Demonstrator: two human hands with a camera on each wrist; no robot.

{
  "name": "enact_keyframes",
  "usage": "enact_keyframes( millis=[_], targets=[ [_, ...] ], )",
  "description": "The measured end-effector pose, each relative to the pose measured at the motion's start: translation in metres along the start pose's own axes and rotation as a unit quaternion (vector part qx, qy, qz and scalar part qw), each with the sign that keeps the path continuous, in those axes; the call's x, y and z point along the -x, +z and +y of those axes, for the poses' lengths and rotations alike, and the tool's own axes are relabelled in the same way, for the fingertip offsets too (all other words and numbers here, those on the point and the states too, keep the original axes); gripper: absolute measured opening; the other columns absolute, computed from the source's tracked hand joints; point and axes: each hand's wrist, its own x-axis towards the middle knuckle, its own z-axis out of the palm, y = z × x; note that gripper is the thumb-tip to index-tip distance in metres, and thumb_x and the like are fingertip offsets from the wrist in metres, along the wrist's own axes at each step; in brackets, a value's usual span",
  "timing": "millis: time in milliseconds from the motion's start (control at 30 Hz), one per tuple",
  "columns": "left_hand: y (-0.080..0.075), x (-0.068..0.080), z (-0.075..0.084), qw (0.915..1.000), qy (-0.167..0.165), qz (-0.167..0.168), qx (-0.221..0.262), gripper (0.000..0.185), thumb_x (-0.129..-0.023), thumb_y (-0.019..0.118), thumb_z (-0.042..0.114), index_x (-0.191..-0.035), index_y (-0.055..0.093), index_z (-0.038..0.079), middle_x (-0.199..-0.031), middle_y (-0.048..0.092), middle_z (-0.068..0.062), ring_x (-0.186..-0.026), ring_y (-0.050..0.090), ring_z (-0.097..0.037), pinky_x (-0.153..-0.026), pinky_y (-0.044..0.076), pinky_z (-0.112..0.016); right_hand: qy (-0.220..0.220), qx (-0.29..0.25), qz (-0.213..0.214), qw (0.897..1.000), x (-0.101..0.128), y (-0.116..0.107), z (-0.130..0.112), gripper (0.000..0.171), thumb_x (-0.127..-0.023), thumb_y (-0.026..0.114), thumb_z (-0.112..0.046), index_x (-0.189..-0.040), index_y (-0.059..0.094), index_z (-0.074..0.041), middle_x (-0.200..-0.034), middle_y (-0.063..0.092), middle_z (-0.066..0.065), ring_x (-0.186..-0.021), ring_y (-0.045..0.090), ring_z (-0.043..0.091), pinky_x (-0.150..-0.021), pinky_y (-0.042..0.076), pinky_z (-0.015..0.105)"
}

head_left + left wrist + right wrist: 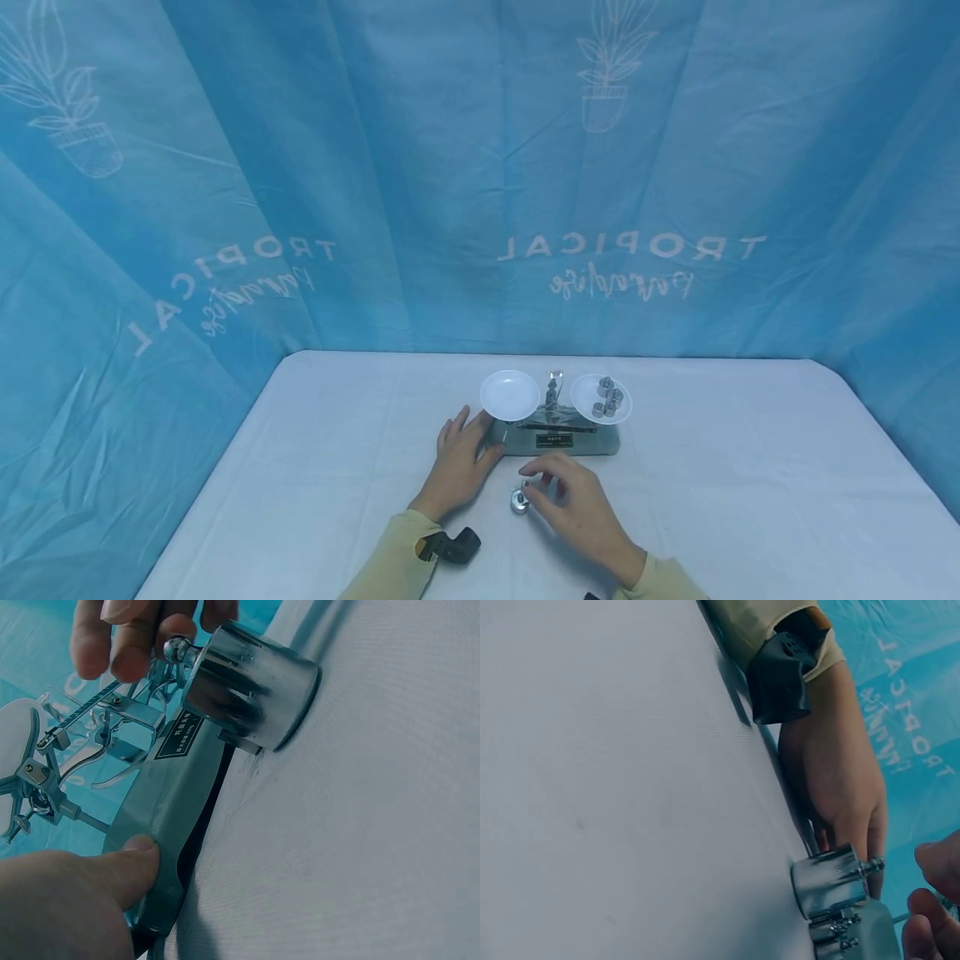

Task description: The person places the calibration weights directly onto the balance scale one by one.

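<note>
A balance scale with a grey-green base (517, 443) stands on the table. My left hand (459, 471) rests against its left end, the thumb (139, 862) pressing the front of the base; its other fingers look straight. In front of the scale stands a large shiny knobbed weight (519, 502), with smaller weights (831, 930) close beside it. Over these hovers my right hand (581, 508), fingers loosely bent and thumb apart from them. The right wrist view shows a gap between its fingertips (922, 919) and the weights. Several metal weights (606, 386) sit on the right pan (582, 390).
The scale's left white pan (510, 395) holds nothing visible. Its pointer and beam (553, 400) rise between both pans. A white cloth covers the table (750, 483), and a blue printed curtain (450, 167) hangs behind and along the sides.
</note>
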Motion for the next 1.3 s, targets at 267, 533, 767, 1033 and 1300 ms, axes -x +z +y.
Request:
enact_keyframes(
  millis=[267,533,767,1033,1300],
  targets=[
    [0.0013,-0.0009,-0.0017,1.0000,0.008,0.005,0.001,0.059,-0.103,0.054,0.033,-0.153,0.040,0.006,-0.155,0.045,-0.012,-0.149,0.022,-0.044,-0.120,0.010,-0.066,-0.003,-0.008,-0.023,1.000,0.0022,0.0033,0.0014,0.018,-0.087,0.079,-0.014,-0.103,0.073,-0.019,-0.092,0.065,-0.013,-0.079,0.056,0.002,-0.067,0.051,0.022],
    [0.0019,-0.0009,-0.0026,0.9999,0.014,0.006,0.005,0.058,-0.103,0.053,0.033,-0.153,0.041,0.005,-0.155,0.045,-0.012,-0.149,0.022,-0.044,-0.119,0.010,-0.067,-0.007,-0.015,-0.038,0.999,0.0038,0.0060,0.0029,0.015,-0.087,0.078,-0.014,-0.100,0.074,-0.019,-0.087,0.063,-0.016,-0.076,0.056,0.005,-0.065,0.050,0.022],
    [0.0010,0.0002,-0.0017,0.9998,0.014,0.007,0.009,0.058,-0.103,0.055,0.031,-0.153,0.041,0.005,-0.155,0.045,-0.013,-0.149,0.022,-0.045,-0.119,0.010,-0.067,-0.012,-0.018,-0.047,0.999,0.0037,0.0076,0.0048,0.012,-0.087,0.078,-0.014,-0.098,0.073,-0.019,-0.088,0.067,-0.010,-0.076,0.055,0.003,-0.064,0.049,0.022],
    [0.0004,-0.0004,-0.0013,1.0000,0.005,0.002,0.005,0.058,-0.103,0.054,0.033,-0.154,0.040,0.008,-0.156,0.044,-0.010,-0.150,0.021,-0.042,-0.120,0.009,-0.065,-0.007,-0.016,-0.051,0.999,0.0035,0.0083,0.0052,0.010,-0.087,0.079,-0.016,-0.095,0.074,-0.021,-0.089,0.068,-0.009,-0.076,0.055,0.003,-0.063,0.048,0.022],
    [0.0006,-0.0007,-0.0023,0.9999,0.009,0.004,0.010,0.058,-0.103,0.054,0.033,-0.154,0.040,0.009,-0.156,0.043,-0.009,-0.150,0.020,-0.042,-0.120,0.009,-0.066,0.001,0.003,-0.049,0.999,0.0034,0.0086,0.0050,0.009,-0.088,0.078,-0.018,-0.094,0.074,-0.023,-0.090,0.067,-0.011,-0.077,0.055,0.004,-0.065,0.049,0.022]
  ],
)
